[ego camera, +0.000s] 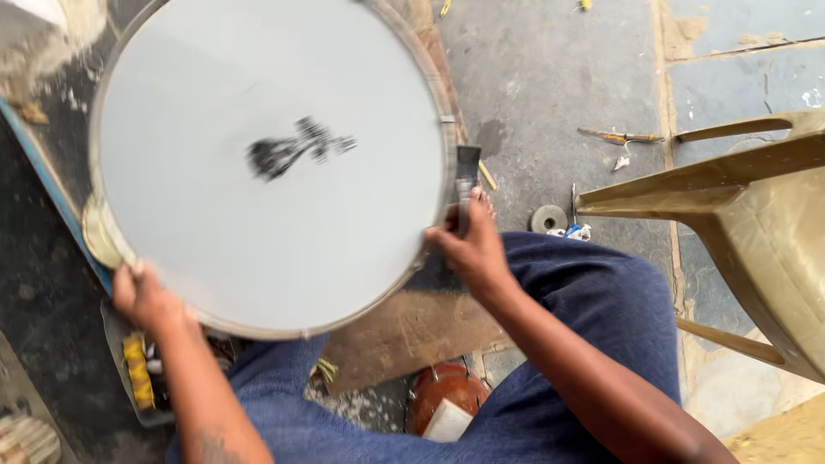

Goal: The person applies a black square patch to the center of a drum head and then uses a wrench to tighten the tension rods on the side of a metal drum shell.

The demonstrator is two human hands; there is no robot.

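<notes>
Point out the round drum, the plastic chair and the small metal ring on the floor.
round drum (258, 215): head view, bare grey skin.
plastic chair (756, 215): head view, side of the seat.
small metal ring (548, 218): head view, its rim.

One round drum (266, 163) with a pale skin, two hands, left (144, 296) and right (471, 249), one tan plastic chair (756, 223), one wooden board (412, 331), one brown pot (447, 391), one small ring (548, 218) on the floor

An informal floor-level workshop: stained stone floor (550, 77) strewn with scraps, a worn wooden board (412, 331), a loose washer (548, 218), and a plastic chair (756, 223) nearby.
</notes>
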